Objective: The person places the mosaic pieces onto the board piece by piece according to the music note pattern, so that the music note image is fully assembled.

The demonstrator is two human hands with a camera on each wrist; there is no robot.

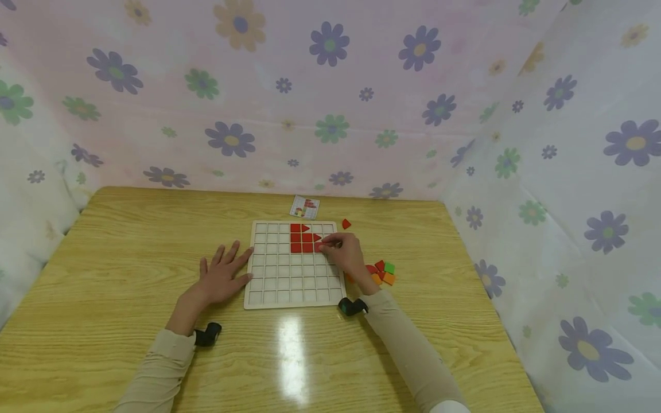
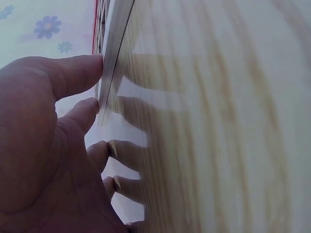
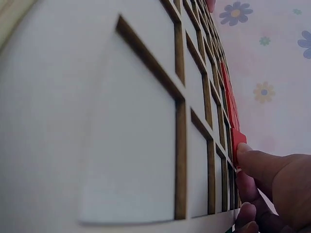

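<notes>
A white grid board [image 1: 281,293] with a pale wooden rim lies on the table. Red square and pointed tiles [image 1: 302,238] fill several cells in three rows near its top. My right hand [image 1: 347,255] is over the board's right side, thumb and fingers pinching a red tile [image 3: 238,141] at the right end of the lowest red row. The fingers partly cover that tile. My left hand [image 1: 221,279] rests flat on the table with fingers spread, thumb and forefinger touching the board's left edge; the left wrist view shows those fingertips [image 2: 92,70] against the rim.
Behind the board lies a small picture card [image 1: 304,207] with a coloured pattern. A loose red rounded tile [image 1: 346,223] is near the board's top right corner. Right of the board, partly behind my right wrist, sit red, orange and green tiles [image 1: 389,268]. Flowered cloth [image 1: 330,129] surrounds the table.
</notes>
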